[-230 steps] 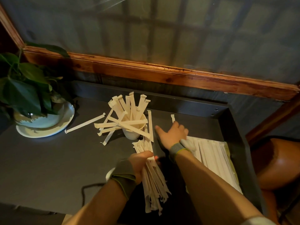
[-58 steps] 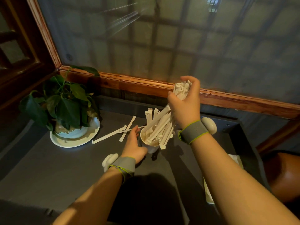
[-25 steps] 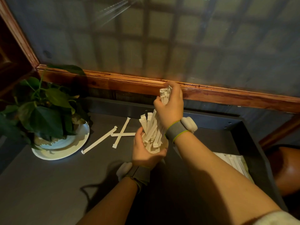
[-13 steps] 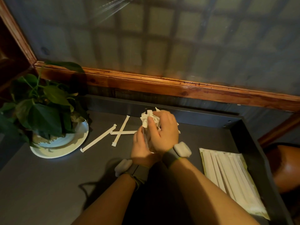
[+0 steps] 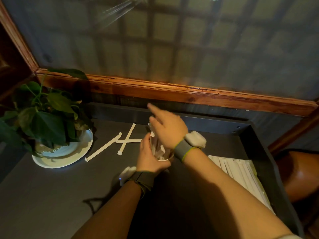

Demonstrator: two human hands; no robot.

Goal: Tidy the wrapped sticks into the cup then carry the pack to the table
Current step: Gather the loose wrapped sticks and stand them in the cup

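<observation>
Fingers (image 5: pixel 146 144) of the left hand (image 5: pixel 149 156) wrapped the cup (image 5: pixel 163 158) of wrapped sticks (image 5: pixel 158 147) mid-desk (image 5: pixel 51 195); the right hand (image 5: pixel 168 129) hovered unclenched above. Three loose sticks (image 5: pixel 103 147) lay left; gathering them together seemed wise. The pack (image 5: pixel 241 175) lay right.

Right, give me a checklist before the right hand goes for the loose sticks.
1. Cup steadied: ok, left hand wraps it.
2. Right hand free: ok, fingers spread, holding nothing.
3. Sticks in cup settled: cannot tell, hands hide most of them.
4. Loose sticks left to collect: not ok, three lie left of the cup, two of them crossed.
5. Plant clear of the reach: ok, it sits beyond the sticks.
6. Pack ready for carrying: ok, flat on the right, untouched.
</observation>
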